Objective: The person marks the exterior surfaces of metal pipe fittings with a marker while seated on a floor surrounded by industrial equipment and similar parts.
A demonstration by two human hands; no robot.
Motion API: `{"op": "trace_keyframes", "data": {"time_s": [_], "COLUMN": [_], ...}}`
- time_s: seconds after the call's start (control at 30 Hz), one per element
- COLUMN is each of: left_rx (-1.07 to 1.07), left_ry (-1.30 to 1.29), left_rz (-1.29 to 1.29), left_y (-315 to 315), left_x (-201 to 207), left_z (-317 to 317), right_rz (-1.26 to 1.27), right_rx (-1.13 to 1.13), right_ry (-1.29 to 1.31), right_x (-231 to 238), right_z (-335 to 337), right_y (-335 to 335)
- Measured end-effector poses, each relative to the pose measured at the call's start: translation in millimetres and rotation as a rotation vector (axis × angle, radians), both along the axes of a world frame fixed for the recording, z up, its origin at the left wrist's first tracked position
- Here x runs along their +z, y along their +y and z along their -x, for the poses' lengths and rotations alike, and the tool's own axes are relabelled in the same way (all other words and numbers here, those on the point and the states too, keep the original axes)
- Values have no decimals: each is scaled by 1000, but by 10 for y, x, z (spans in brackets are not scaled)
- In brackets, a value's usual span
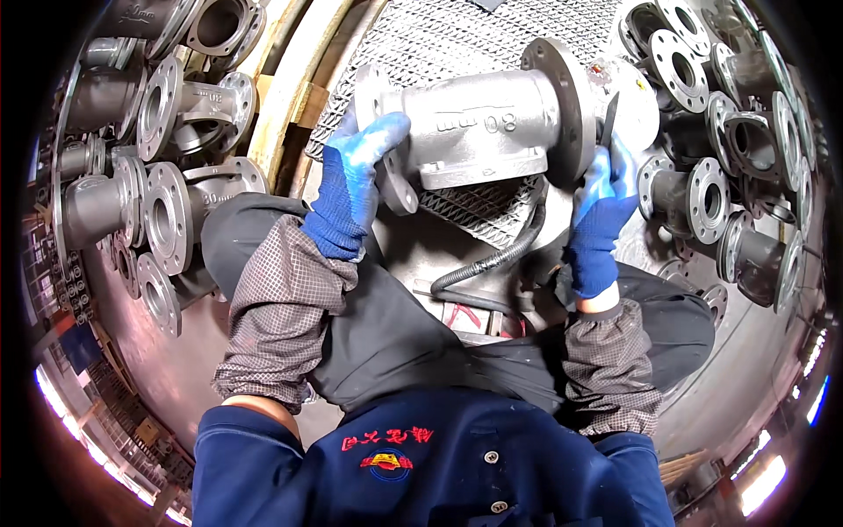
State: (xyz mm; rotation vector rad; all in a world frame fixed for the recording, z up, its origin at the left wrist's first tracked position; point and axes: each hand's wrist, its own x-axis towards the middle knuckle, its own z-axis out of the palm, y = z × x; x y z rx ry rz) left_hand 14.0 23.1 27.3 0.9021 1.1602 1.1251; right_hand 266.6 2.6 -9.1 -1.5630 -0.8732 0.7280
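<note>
A grey cast-metal valve body [479, 119] with flanged ends and raised markings lies on its side before my knees. My left hand [358, 162], in a blue coated glove, closes around its left end flange. By the large right flange [562, 110], my gloved right hand [608, 189] is closed on a thin dark flat-bladed tool [610, 119], its blade pointing up and away from me. That hand partly hides the tool's lower end. Just behind the blade is a round white surface [637, 110] with small red and yellow spots.
Many grey flanged castings [162, 215] are stacked on the left, with more castings [707, 198] on the right. Wooden beams [290, 88] run along the left of an expanded-metal mesh [421, 53]. A dark hose [492, 259] curves below the valve body, between my legs.
</note>
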Motion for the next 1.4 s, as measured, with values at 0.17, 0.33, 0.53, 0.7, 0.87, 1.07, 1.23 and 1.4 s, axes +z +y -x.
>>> {"op": "trace_keyframes", "data": {"time_s": [0.17, 0.33, 0.53, 0.7, 0.87, 1.07, 1.23, 1.4], "left_rx": [14, 110, 176, -40, -168, -258, -216, -247], "left_ry": [197, 652, 714, 1032, 1234, 1322, 1219, 1270], "left_rz": [-120, -234, -165, -753, -1099, -1032, -1002, -939], "left_y": [-92, -148, -155, -44, 165, 178, 141, 72], "left_x": [359, 697, 772, 688, 598, 637, 581, 557], "left_z": [85, 136, 23, 237, 485, 683, 799, 913], "right_rz": [-44, 96, 189, 318, 258, 191, 161, 132], "right_rx": [29, 78, 185, 160, 153, 208, 225, 263], "right_ry": [181, 631, 402, 341, 578, 538, 411, 433], "right_x": [-146, -136, -249, -14, 204, 281, 225, 251], "right_z": [243, 523, 581, 521, 499, 573, 628, 661], "right_y": [-300, -404, -447, -400, -338, -312, -324, -360]}}
